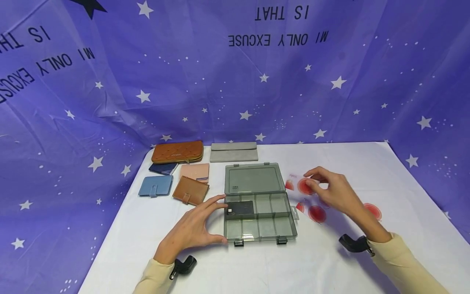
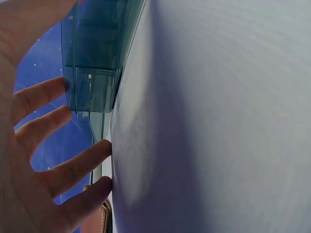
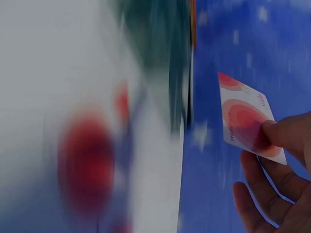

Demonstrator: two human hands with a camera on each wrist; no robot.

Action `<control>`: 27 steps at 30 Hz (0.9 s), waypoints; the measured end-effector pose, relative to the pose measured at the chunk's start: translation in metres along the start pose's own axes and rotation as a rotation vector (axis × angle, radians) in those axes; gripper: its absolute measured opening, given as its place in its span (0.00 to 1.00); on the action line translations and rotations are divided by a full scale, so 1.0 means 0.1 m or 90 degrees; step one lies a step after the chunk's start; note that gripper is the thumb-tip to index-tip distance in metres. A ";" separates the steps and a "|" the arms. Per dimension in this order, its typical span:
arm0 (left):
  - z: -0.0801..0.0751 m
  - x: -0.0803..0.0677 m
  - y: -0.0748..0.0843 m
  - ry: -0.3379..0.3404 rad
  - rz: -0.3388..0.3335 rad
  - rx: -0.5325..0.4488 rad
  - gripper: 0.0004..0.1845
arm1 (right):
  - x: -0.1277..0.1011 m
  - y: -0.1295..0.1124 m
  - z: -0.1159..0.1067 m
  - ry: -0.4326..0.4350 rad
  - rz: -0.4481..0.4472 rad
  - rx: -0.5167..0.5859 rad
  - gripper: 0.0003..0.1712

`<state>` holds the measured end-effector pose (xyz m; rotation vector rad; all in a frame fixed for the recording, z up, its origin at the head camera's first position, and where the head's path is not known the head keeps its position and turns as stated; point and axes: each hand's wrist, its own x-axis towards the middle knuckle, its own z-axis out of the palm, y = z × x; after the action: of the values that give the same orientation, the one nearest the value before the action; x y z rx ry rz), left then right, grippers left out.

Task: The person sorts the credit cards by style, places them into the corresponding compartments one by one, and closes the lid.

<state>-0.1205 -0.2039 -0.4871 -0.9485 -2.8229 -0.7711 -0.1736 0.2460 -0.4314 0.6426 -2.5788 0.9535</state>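
Note:
A translucent grey-green compartment box (image 1: 253, 181) lies with its lid swung back. A black card (image 1: 242, 208) sits in its upper left compartments. My left hand (image 1: 194, 228) is spread beside the box's left side, fingertips at its edge; in the left wrist view the straight fingers (image 2: 80, 162) reach toward the box wall (image 2: 95, 90). Right of the box, my right hand (image 1: 335, 192) pinches a white card with red circles (image 1: 304, 186) between thumb and fingers. The right wrist view shows this card (image 3: 243, 121) held up, tilted, above the table.
More red-circle cards lie on the right, one (image 1: 317, 214) beside the box and another (image 1: 373, 211) beyond my wrist. Left stand a brown zip wallet (image 1: 177, 152), a grey wallet (image 1: 233, 154), a blue cardholder (image 1: 156, 185), a pink one (image 1: 194, 172) and a tan one (image 1: 191, 190).

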 end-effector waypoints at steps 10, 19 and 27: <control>0.00 0.00 -0.01 -0.007 -0.006 -0.009 0.52 | -0.07 -0.96 0.81 -0.167 -0.082 0.100 0.08; -0.01 0.00 0.00 -0.008 -0.002 -0.013 0.52 | -0.17 -1.17 1.21 -0.192 -0.163 -0.047 0.06; -0.02 0.00 0.00 -0.013 -0.010 -0.019 0.52 | -0.21 -1.17 1.20 -0.159 -0.222 -0.141 0.06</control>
<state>-0.1204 -0.2049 -0.4857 -0.9445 -2.8482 -0.8128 -0.1120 0.0927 -0.4660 1.1601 -2.6030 0.4937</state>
